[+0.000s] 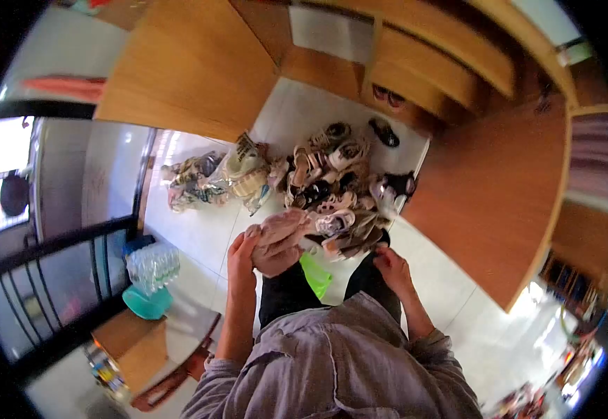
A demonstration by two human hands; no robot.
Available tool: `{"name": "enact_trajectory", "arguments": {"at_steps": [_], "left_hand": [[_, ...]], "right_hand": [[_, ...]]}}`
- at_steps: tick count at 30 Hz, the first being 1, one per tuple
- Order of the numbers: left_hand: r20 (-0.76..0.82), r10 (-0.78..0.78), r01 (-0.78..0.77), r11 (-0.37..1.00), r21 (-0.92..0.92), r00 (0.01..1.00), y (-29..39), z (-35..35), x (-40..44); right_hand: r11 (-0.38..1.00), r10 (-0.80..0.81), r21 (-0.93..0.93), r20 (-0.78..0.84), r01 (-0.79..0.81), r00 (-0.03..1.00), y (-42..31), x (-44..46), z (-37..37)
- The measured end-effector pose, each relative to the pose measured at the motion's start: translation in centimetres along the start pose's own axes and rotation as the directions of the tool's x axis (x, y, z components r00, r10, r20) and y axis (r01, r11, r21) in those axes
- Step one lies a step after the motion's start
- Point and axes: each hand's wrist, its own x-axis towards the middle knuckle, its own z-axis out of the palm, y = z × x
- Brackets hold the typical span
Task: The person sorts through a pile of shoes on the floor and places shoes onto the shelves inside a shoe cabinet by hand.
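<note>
My left hand (242,250) is closed on the near left edge of a soft, crumpled dusty-pink cloth item (278,243), whose exact kind I cannot make out. It hangs in front of my left knee, just before a heap of shoes (332,188) on the floor. My right hand (393,268) is beside my right knee with its fingers curled together. Whatever they may hold is hidden against the dark trousers. Between my legs shows a bright green thing (316,276), partly covered. Left of the heap, several shoes in clear plastic bags (213,178) lie together.
Wooden cabinet doors (493,188) stand open on the right and upper left, with shelves (423,70) between them. A single dark shoe (384,132) lies near the cabinet base. At left are a teal basin (147,302), plastic-wrapped bottles (152,267) and a wooden stool (136,346).
</note>
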Motion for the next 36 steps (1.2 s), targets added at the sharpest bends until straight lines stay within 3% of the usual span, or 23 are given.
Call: {"name": "enact_trajectory", "arguments": {"at_steps": [2, 3, 5, 7, 9, 10, 13, 16, 17, 18, 19, 21, 22, 23, 24, 25, 27, 29, 30, 31, 33, 34, 36], "left_hand": [[0.003, -0.084, 0.082, 0.985, 0.152, 0.996, -1.7, -3.1, 5.6], [0.014, -0.128, 0.127, 0.991, 0.042, 0.992, -2.5, -1.7, 6.4], [-0.003, -0.142, 0.141, 0.984, 0.104, 0.99, -3.4, -4.4, 9.3], [-0.047, -0.128, 0.133, 0.979, 0.152, 0.991, -6.0, -6.7, 12.5], [-0.12, -0.11, 0.133, 0.97, 0.204, 0.987, -9.6, -9.3, 16.0], [-0.161, -0.128, 0.156, 0.972, 0.176, 0.979, -11.3, -9.7, 17.9], [-0.16, -0.051, 0.079, 0.982, 0.173, 0.986, -15.0, -10.3, 22.6], [-0.176, 0.074, -0.025, 0.964, 0.266, 0.982, -19.3, -11.2, 26.2], [-0.174, 0.123, -0.068, 0.954, 0.293, 0.977, -20.4, -11.5, 27.4], [-0.181, 0.01, 0.012, 0.993, 0.119, 0.983, -21.7, -13.3, 28.3], [-0.168, -0.045, 0.056, 0.997, 0.057, 0.985, -21.2, -13.3, 29.2], [-0.13, -0.144, 0.135, 0.988, -0.077, 0.981, -20.1, -12.8, 30.1], [-0.137, -0.121, 0.108, 0.989, -0.097, 0.983, -20.1, -13.7, 30.6], [-0.134, -0.09, 0.082, 0.995, -0.061, 0.987, -20.1, -13.8, 30.9], [-0.13, -0.057, 0.053, 0.998, -0.031, 0.99, -19.5, -12.6, 30.7], [-0.122, -0.022, 0.021, 1.0, -0.008, 0.992, -19.3, -11.6, 30.6], [-0.101, 0.009, -0.015, 0.999, -0.053, 0.995, -18.9, -10.3, 31.2], [0.011, 0.077, -0.075, 0.992, -0.101, 0.997, -18.0, -8.8, 32.2], [0.107, 0.135, -0.132, 0.991, -0.036, 0.985, -18.4, -9.8, 33.3], [0.142, 0.241, -0.231, 0.97, -0.082, 0.96, -18.2, -8.6, 33.5], [0.108, 0.282, -0.267, 0.955, -0.129, 0.953, -18.3, -7.1, 33.6], [0.127, 0.262, -0.215, 0.93, -0.3, 0.957, -17.9, -7.0, 33.4], [0.125, 0.236, -0.18, 0.92, -0.348, 0.964, -19.2, -7.3, 34.6]], "right_hand": [[0.979, 0.148, 0.151, -0.056, -0.138, 0.987, 2.2, 1.2, 6.4], [0.978, 0.186, 0.12, -0.128, -0.171, 0.974, 3.0, 1.5, 7.7], [0.8, 0.408, 0.488, -0.014, -0.35, 0.913, 5.3, 1.5, 15.8], [0.851, 0.476, 0.162, 0.159, -0.499, 0.865, 7.0, 2.3, 22.0], [0.878, 0.438, 0.036, 0.345, -0.478, 0.83, 14.3, 0.4, 32.1], [0.884, 0.46, -0.125, 0.397, -0.45, 0.794, 14.3, 0.9, 33.5], [0.908, 0.418, -0.251, 0.591, -0.335, 0.69, 18.7, 1.4, 40.8], [0.877, 0.45, -0.411, 0.516, -0.25, 0.729, 22.1, 0.9, 45.2], [0.872, 0.464, -0.427, 0.561, -0.24, 0.686, 22.9, 1.4, 45.8], [0.866, 0.48, -0.441, 0.602, -0.235, 0.638, 24.4, 1.0, 46.7], [0.863, 0.488, -0.453, 0.635, -0.224, 0.599, 25.2, 1.6, 47.1], [0.938, 0.336, -0.319, 0.755, -0.132, 0.563, 28.8, 2.7, 47.3], [0.982, 0.179, -0.178, 0.807, -0.056, 0.563, 29.4, 2.8, 47.2], [0.986, 0.132, -0.163, 0.848, 0.016, 0.513, 29.7, 3.4, 47.1], [0.988, 0.057, -0.128, 0.826, 0.087, 0.561, 30.1, 3.6, 47.1], [0.965, 0.174, -0.237, 0.902, 0.114, 0.396, 28.5, 6.5, 45.9], [0.929, 0.153, -0.282, 0.882, 0.238, 0.446, 29.6, 8.8, 46.8], [0.87, 0.14, -0.265, 0.941, 0.416, 0.307, 29.1, 11.9, 46.5], [0.864, 0.138, -0.233, 0.962, 0.447, 0.235, 28.2, 13.0, 46.0], [0.843, 0.011, -0.17, 0.954, 0.51, 0.3, 28.9, 12.6, 46.3], [0.815, 0.002, -0.194, 0.943, 0.545, 0.333, 30.2, 12.7, 47.1], [0.801, 0.011, -0.212, 0.941, 0.56, 0.34, 30.6, 12.8, 47.5], [0.776, 0.025, -0.24, 0.936, 0.584, 0.352, 31.9, 13.2, 47.9]]}}
